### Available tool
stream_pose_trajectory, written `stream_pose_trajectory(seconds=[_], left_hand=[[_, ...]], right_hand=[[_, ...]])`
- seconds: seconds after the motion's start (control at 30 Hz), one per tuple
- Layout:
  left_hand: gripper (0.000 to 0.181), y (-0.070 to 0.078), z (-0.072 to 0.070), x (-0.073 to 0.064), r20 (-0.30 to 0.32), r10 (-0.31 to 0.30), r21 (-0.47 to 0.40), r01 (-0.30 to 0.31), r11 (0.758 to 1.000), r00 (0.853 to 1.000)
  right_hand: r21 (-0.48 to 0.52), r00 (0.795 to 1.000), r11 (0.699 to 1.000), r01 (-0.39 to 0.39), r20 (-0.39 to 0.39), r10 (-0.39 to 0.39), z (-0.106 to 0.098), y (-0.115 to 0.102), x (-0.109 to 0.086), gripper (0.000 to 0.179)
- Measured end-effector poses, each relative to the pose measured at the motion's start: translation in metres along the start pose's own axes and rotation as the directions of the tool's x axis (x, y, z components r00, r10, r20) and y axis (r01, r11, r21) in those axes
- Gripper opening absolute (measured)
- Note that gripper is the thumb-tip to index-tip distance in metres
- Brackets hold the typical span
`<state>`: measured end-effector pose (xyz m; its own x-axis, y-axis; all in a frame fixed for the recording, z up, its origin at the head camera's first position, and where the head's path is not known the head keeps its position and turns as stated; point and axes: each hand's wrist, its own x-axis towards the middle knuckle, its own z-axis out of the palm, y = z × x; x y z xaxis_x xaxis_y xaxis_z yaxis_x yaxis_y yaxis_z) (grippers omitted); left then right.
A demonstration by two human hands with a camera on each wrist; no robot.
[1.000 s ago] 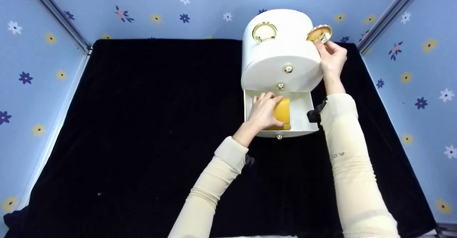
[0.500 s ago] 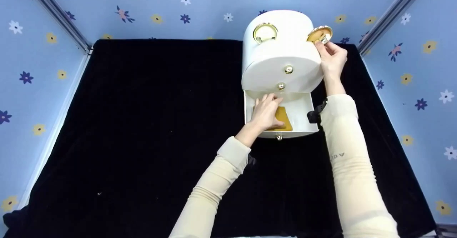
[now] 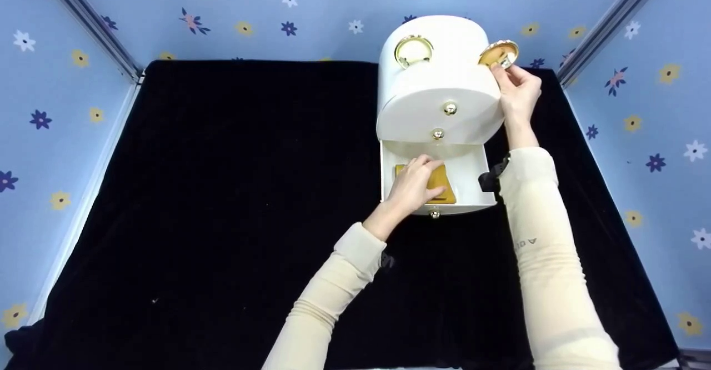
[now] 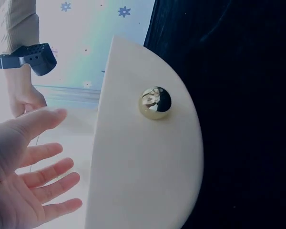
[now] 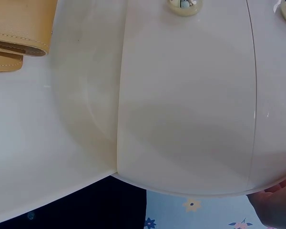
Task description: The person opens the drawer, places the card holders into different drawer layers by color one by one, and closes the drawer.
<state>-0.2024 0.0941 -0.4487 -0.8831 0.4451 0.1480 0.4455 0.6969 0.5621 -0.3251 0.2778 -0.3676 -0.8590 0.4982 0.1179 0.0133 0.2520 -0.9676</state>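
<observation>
A white rounded cabinet (image 3: 444, 70) stands at the back right with its bottom drawer (image 3: 471, 175) pulled out. Inside lies a folded tan leather case (image 3: 440, 181) with stitched edges, also in the right wrist view (image 5: 19, 24). My left hand (image 3: 412, 185) hovers over the case, partly hiding it; the left wrist view shows its fingers spread with nothing between them. With thumb and fingers, my right hand (image 3: 519, 92) pinches the gold round handle (image 3: 490, 56) on the cabinet's right side. In the right wrist view only part of that hand (image 5: 279, 207) shows.
A second gold round handle (image 3: 397, 54) sits on the cabinet's left. Gold knobs (image 3: 450, 108) mark the upper drawer fronts, and another (image 4: 155, 101) the open drawer's front. Black cloth (image 3: 239, 192) covers the table; flowered blue walls (image 3: 322, 14) enclose it.
The leather case has gone from standing up in the left hand to lying flat in the drawer. The left hand has let go and drawn slightly back. The right hand stays put.
</observation>
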Motion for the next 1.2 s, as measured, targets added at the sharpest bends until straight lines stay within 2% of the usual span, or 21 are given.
stream_pose_trajectory(seconds=[0.23,0.43,0.53,0.77,0.9,1.2], left_hand=[[0.042,0.001,0.007,-0.015,-0.084,0.028,-0.116,-0.037,0.993,0.996],[0.034,0.000,0.011,-0.029,-0.198,0.088,-0.200,-0.128,0.971,0.976],[0.031,-0.001,0.013,-0.038,-0.225,0.111,-0.231,-0.164,0.959,0.968],[0.026,0.000,0.020,-0.055,-0.221,0.164,-0.241,-0.216,0.946,0.961],[0.028,0.001,0.024,-0.062,-0.209,0.173,-0.254,-0.224,0.941,0.963],[0.030,-0.004,0.045,-0.072,-0.152,0.154,-0.186,-0.181,0.966,0.976]], right_hand=[[0.012,1.000,1.000,0.012,0.002,-0.012,-0.001,0.001,0.000,0.028],[0.042,1.000,0.999,0.010,0.008,-0.011,-0.001,0.000,-0.001,0.028],[0.044,1.000,0.999,0.002,0.010,-0.003,-0.001,0.000,-0.001,0.029],[0.034,1.000,0.999,0.005,0.008,-0.005,-0.001,0.001,0.000,0.028],[0.042,1.000,0.999,0.009,0.008,-0.009,-0.001,0.001,0.000,0.028],[0.044,1.000,0.999,0.002,0.009,-0.002,0.000,0.000,-0.001,0.029]])
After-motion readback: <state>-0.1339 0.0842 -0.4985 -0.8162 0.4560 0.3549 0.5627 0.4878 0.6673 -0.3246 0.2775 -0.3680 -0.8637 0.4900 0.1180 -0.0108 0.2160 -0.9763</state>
